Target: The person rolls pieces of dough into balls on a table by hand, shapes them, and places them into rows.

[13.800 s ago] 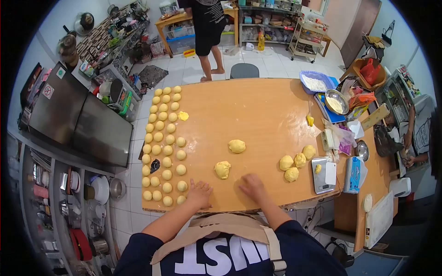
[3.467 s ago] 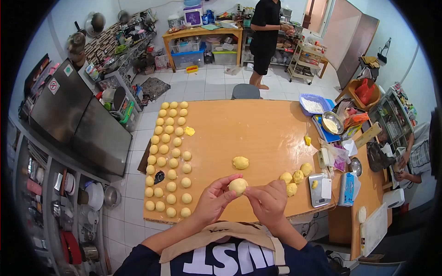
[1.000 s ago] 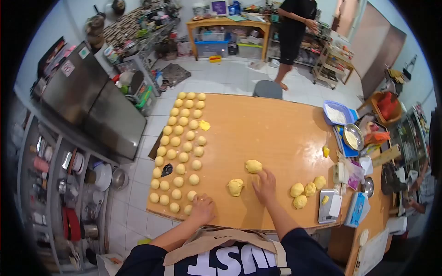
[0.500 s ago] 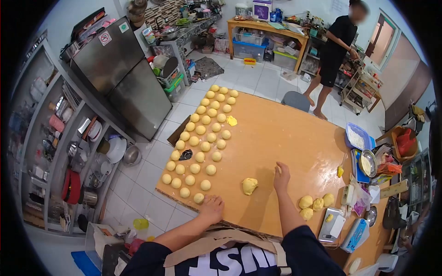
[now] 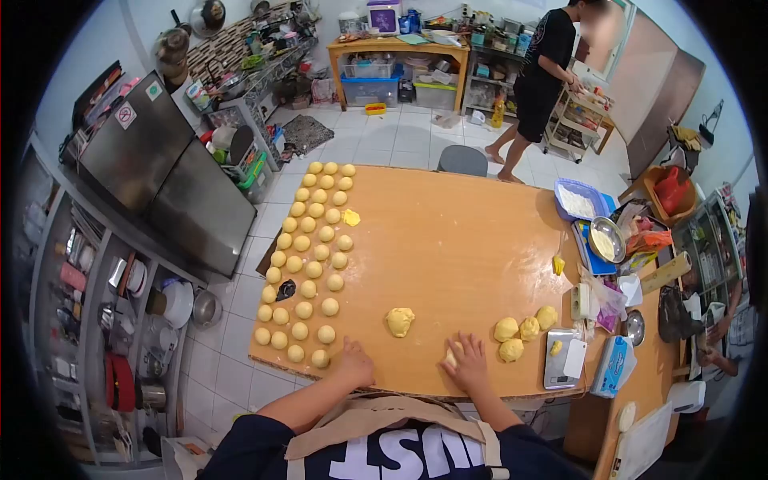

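My right hand (image 5: 468, 364) lies over a small yellow piece of dough (image 5: 454, 354) near the front edge of the wooden table, fingers bent around it. At the left front, my left hand (image 5: 356, 366) rests on the tabletop, its fingers curled down; whatever may be under them is hidden. Just left of it are rows of smooth round dough balls (image 5: 326, 334). Between my hands, a bit farther away, sits a larger rough lump of dough (image 5: 401, 322). To the right, several more dough lumps (image 5: 511, 350) are grouped together.
Right of the dough lumps is a kitchen scale (image 5: 559, 360), with a blue tissue pack (image 5: 614, 366) beside it. A blue basket of white flour (image 5: 576, 200) and a metal bowl (image 5: 607, 240) stand at the right edge. Beyond the table are a grey stool (image 5: 463, 160) and a person (image 5: 544, 72).
My right hand has come down from above the table onto the small piece of dough. My left hand's fingers have curled in. The view has shifted, and the far person has turned toward the cart.
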### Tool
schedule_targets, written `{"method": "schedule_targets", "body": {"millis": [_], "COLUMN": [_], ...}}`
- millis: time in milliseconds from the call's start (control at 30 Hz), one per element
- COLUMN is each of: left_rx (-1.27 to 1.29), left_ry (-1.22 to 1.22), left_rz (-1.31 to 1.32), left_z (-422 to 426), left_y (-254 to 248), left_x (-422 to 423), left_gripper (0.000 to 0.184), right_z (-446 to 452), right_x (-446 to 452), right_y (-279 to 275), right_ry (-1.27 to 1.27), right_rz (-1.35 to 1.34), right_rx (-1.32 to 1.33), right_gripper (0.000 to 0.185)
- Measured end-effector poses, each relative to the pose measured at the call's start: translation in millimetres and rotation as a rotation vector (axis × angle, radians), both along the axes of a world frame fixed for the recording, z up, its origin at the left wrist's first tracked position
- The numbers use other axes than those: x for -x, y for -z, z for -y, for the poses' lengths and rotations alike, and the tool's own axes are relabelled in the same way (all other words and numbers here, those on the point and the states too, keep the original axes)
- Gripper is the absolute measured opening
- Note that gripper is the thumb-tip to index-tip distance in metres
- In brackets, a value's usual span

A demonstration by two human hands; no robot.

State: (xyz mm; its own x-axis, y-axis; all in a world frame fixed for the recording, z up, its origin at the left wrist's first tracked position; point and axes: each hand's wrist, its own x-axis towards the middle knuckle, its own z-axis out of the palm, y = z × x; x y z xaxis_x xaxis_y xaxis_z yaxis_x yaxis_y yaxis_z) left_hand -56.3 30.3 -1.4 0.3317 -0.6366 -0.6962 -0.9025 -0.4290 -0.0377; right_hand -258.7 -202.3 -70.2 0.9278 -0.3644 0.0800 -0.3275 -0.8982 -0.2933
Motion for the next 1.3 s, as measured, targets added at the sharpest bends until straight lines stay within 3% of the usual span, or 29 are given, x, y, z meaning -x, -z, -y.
{"method": "schedule_targets", "body": {"millis": [133,233,400,500,567,633,700,800,867,933,1000,1067,1100,1167,1300], "left_rx": [-0.061,-0.083,0.0,0.031,0.029,0.021,-0.021,-0.036,-0.019,-0.005,0.015,0.033,0.042,0.038,0.008], "left_ry": [-0.006,-0.004,-0.092,-0.131,-0.138,-0.147,-0.141,-0.132,-0.147,-0.175,-0.158,-0.138,-0.128,-0.109,-0.088], "left_rz": [-0.004,0.013,0.009,-0.022,-0.035,-0.031,-0.047,-0.015,-0.008,-0.03,-0.013,0.018,0.04,0.069,0.071], "left_z": [5.3,2.9,-12.3,-17.9,-18.5,-16.5,-11.9,-11.5,-10.4,-12.4,-13.9,-15.0,-15.4,-13.3,-8.8], "left_y": [2.8,4.5,6.6,4.0,2.2,0.9,-0.5,4.9,7.1,4.8,0.9,3.6,9.2,15.3,12.9], "left_x": [2.1,2.6,-1.8,-2.1,-1.0,-0.6,-0.6,-1.4,-1.8,-0.4,1.9,3.6,4.9,7.8,6.5], "left_gripper": [0.067,0.069,0.081,0.089,0.092,0.093,0.093,0.092,0.091,0.09,0.088,0.087,0.086,0.086,0.085], "right_z": [14.7,2.6,-22.1,24.7,44.8,50.0,22.8,-11.1,-18.9,-11.6,16.9,35.0,36.9,15.8,-27.0], "right_x": [-57.1,-73.7,6.0,27.7,7.0,-36.5,-73.9,-66.4,-22.2,15.4,17.1,-6.2,-22.5,-65.7,-41.2], "right_y": [-7.6,-7.3,22.6,51.7,32.2,18.2,-10.0,31.3,45.9,46.4,21.5,16.6,25.9,4.7,24.8], "right_ry": [0.134,-0.039,-0.372,-0.338,-0.115,-0.059,0.126,-0.07,-0.315,-0.354,-0.16,0.018,0.096,0.152,-0.19], "right_rz": [0.037,0.042,0.037,0.131,0.119,0.323,0.365,0.221,0.166,0.357,0.084,0.069,0.189,0.383,0.217], "right_rx": [-0.007,-0.099,-0.15,-0.157,-0.272,-0.214,-0.237,-0.242,-0.298,-0.47,-0.424,-0.323,-0.245,-0.342,-0.237], "right_gripper": [0.071,0.073,0.054,0.048,0.049,0.052,0.052,0.054,0.043,0.029,0.023,0.023,0.027,0.034,0.037]}}
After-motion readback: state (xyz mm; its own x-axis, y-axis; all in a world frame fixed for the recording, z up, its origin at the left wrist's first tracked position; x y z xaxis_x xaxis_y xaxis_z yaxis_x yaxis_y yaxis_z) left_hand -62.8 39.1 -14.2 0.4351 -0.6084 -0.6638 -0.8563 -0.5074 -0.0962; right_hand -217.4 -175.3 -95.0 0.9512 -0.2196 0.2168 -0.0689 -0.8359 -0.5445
